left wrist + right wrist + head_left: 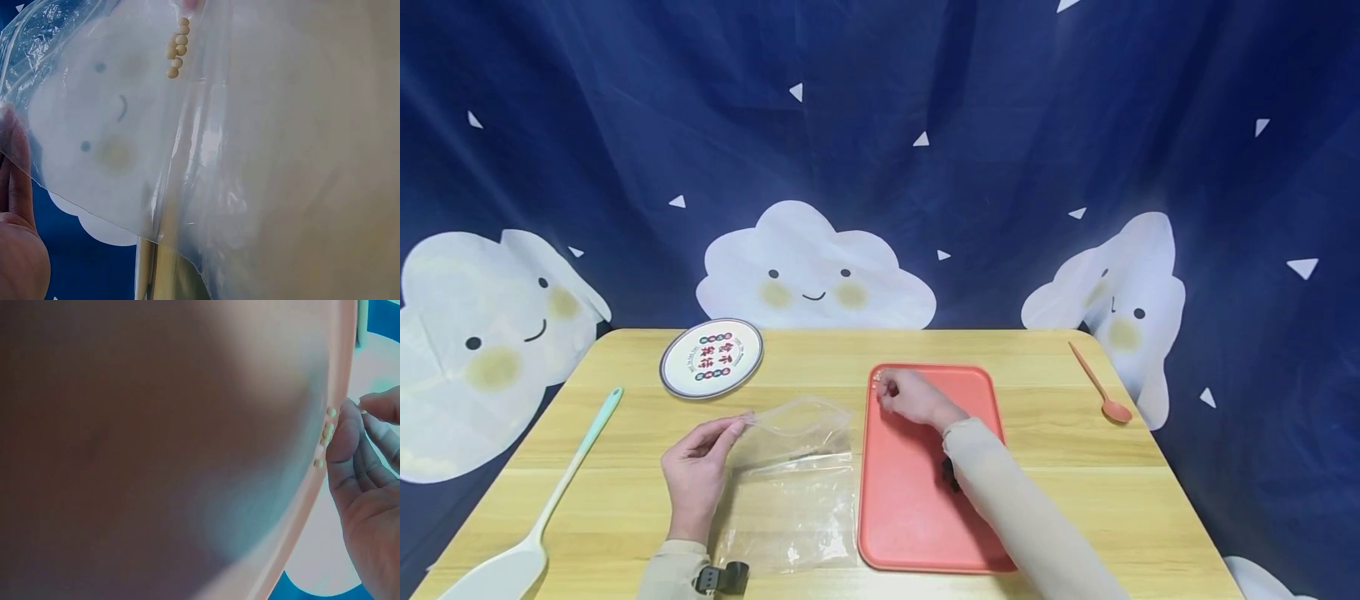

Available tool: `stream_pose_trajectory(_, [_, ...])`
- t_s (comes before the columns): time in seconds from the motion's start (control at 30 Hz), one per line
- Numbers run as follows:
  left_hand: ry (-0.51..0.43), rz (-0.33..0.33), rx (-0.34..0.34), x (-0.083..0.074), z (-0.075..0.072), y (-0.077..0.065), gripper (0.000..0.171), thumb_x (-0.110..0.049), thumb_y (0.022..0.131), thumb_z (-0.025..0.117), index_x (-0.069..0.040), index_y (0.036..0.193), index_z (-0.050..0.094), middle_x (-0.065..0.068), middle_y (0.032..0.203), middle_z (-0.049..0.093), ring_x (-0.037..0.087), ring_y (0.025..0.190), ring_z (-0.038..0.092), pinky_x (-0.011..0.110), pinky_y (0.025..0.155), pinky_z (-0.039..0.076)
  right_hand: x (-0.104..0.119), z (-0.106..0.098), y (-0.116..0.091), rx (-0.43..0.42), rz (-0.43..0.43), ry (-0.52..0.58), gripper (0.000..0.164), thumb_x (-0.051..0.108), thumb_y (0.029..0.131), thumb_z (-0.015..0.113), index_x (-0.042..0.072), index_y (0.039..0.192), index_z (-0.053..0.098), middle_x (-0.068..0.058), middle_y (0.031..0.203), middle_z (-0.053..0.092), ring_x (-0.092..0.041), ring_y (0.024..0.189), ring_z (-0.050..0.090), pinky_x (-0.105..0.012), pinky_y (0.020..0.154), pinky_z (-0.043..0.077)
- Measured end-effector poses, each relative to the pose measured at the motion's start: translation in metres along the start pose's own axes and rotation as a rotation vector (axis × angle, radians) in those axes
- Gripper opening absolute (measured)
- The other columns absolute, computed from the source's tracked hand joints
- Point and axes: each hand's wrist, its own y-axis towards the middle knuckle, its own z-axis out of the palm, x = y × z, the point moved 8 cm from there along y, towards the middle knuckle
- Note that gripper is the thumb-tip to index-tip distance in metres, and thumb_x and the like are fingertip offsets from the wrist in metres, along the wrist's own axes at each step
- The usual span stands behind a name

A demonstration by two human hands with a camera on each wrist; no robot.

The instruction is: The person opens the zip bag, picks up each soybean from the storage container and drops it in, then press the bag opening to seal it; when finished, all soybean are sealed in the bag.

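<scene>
On the left, my left hand (696, 471) pinches the upper left corner of a clear zip bag (797, 500), which hangs down over the table with its mouth parted. Several round beige beans (178, 50) show at the bag's film in the left wrist view. My right hand (913, 396) reaches over the pink tray (917, 508) to its far left corner. Its thumb and finger pinch a small beige bean (363, 411) in the right wrist view. A few more beans (328, 430) lie along the tray's rim beside these fingers.
A white plate (711, 358) with printed lettering lies at the back left. A long pale spatula (561, 492) runs along the left edge of the wooden table (1060, 517). An orange spoon (1101, 387) lies at the right. A dark blue curtain with clouds hangs behind.
</scene>
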Motion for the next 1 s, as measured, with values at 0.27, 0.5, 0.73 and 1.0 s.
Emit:
stream_pose_trajectory(0.27, [0.029, -0.013, -0.011, 0.001, -0.001, 0.002, 0.006, 0.016, 0.082, 0.07, 0.017, 0.087, 0.068, 0.026, 0.089, 0.07, 0.018, 0.078, 0.073, 0.025, 0.072, 0.058, 0.006, -0.018, -0.012, -0.081, -0.084, 0.071, 0.009, -0.004, 0.088, 0.06, 0.001, 0.094, 0.063, 0.0, 0.082, 0.061, -0.015, 0.077, 0.057, -0.03, 0.071, 0.051])
stream_pose_trajectory(0.5, [0.01, -0.033, -0.024, 0.002, -0.002, 0.002, 0.008, 0.014, 0.082, 0.071, 0.018, 0.089, 0.068, 0.026, 0.09, 0.07, 0.02, 0.078, 0.072, 0.025, 0.071, 0.058, 0.019, -0.028, -0.021, -0.122, -0.111, 0.111, 0.01, -0.002, 0.087, 0.064, 0.003, 0.096, 0.063, -0.001, 0.086, 0.06, -0.018, 0.082, 0.056, -0.033, 0.076, 0.051])
stream_pose_trajectory(0.73, [0.038, -0.051, -0.033, 0.002, -0.003, 0.002, 0.007, 0.014, 0.082, 0.071, 0.017, 0.089, 0.069, 0.023, 0.09, 0.071, 0.019, 0.078, 0.073, 0.025, 0.071, 0.058, 0.045, -0.035, -0.026, -0.173, -0.181, 0.107, 0.011, 0.001, 0.089, 0.066, 0.009, 0.095, 0.066, -0.002, 0.092, 0.066, -0.013, 0.085, 0.058, -0.033, 0.08, 0.053])
stream_pose_trajectory(1.0, [0.024, -0.055, -0.042, 0.002, -0.004, 0.003, 0.008, 0.013, 0.082, 0.072, 0.017, 0.089, 0.069, 0.025, 0.09, 0.071, 0.021, 0.078, 0.073, 0.028, 0.072, 0.058, 0.097, -0.037, -0.036, -0.175, -0.309, 0.114, 0.009, 0.003, 0.091, 0.066, 0.011, 0.096, 0.067, 0.002, 0.092, 0.066, -0.008, 0.085, 0.06, -0.027, 0.08, 0.053])
